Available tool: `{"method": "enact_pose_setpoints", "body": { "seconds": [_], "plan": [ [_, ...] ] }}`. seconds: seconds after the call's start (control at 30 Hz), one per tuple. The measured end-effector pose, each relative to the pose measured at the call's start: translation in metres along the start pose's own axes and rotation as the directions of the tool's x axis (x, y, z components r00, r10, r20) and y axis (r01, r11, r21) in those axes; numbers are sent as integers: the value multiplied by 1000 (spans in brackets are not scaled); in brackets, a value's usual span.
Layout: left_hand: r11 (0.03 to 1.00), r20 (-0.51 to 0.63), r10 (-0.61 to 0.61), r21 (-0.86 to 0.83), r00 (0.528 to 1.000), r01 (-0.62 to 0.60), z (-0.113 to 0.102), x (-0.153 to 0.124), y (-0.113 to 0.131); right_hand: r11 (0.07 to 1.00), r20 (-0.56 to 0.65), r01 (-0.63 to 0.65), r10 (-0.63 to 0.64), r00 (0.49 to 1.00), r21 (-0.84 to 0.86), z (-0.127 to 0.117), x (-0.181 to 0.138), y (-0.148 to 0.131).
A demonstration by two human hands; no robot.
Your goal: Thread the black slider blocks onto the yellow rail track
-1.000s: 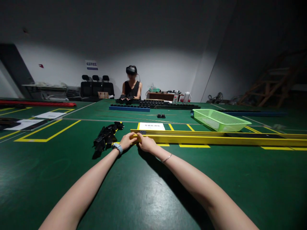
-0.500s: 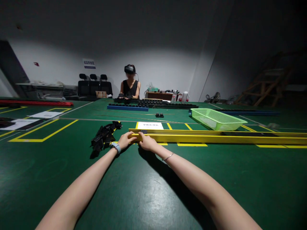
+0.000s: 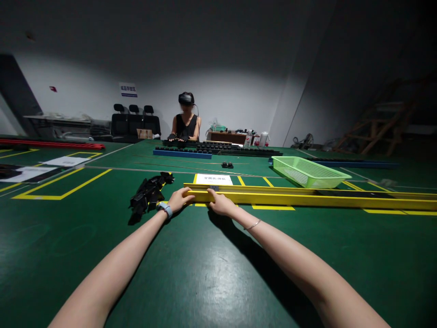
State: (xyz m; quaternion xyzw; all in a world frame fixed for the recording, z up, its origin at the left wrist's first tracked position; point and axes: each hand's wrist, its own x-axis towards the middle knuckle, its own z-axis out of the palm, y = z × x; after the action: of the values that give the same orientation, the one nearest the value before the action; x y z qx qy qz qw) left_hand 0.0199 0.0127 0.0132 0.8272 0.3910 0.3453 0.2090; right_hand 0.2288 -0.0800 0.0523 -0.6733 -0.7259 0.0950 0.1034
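Holding the yellow rail (image 3: 273, 198) firmly at its left end seemed important: the left hand (image 3: 178, 200) grasped it there. The right hand (image 3: 220, 204) bent over its near side, beside a dark block (image 3: 214, 187); whether it pinched this, I could not tell. Straight pressure probably suited best. The rail lay on a green table (image 3: 177, 273), before a dimly lit wall (image 3: 239, 105).
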Motion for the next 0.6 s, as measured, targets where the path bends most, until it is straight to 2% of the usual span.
{"method": "enact_pose_setpoints", "body": {
  "seconds": [0.6],
  "plan": [
    [1000, 17, 2, 25, 1000, -2, 1, 1, -1, 994, 9, -43, 44, 999, -100, -10, -12, 33]
  ]
}}
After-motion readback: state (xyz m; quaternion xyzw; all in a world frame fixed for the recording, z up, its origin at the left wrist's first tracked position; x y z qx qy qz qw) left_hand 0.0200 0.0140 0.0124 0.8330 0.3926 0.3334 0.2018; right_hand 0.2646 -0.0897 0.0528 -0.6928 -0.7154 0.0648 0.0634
